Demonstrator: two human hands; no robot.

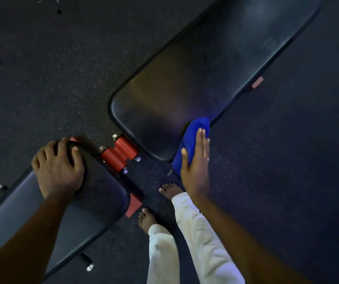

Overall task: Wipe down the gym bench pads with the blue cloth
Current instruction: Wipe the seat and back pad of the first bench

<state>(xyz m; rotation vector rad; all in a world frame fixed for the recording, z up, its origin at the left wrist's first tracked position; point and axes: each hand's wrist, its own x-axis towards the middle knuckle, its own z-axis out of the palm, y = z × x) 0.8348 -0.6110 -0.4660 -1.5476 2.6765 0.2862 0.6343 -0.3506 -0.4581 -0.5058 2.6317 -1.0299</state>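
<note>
**Arms reach down, cloth sits on the near corner of the long pad**

Left arm [21,242] and right arm [236,232] come in from the near edge. The left hand [59,167] grips the far corner of the seat pad [99,193]. Its fingers curl over the edge and its thumb lies on top. The right hand [195,165] is flat, with straight fingers. It presses the blue cloth [185,140] down and does not grab it.

The cloth lies on the near right edge of the long pad [205,78], close to its rounded near corner. Part of the cloth hangs off the side.

The long pad runs from the middle of the scene away to the far right. Almost all of it lies beyond the right hand's fingertips, far and a bit left. So I think the next wipe should go away from the person, along the pad. The right hand is the nearer one for that.

A red hinge [121,152] sits between the two pads. Bare feet [169,190] and white trousers [201,232] stand on the dark speckled floor [52,78].

I can see no brand or words. A tiny mark near the cloth's near end is too small to read.
</note>
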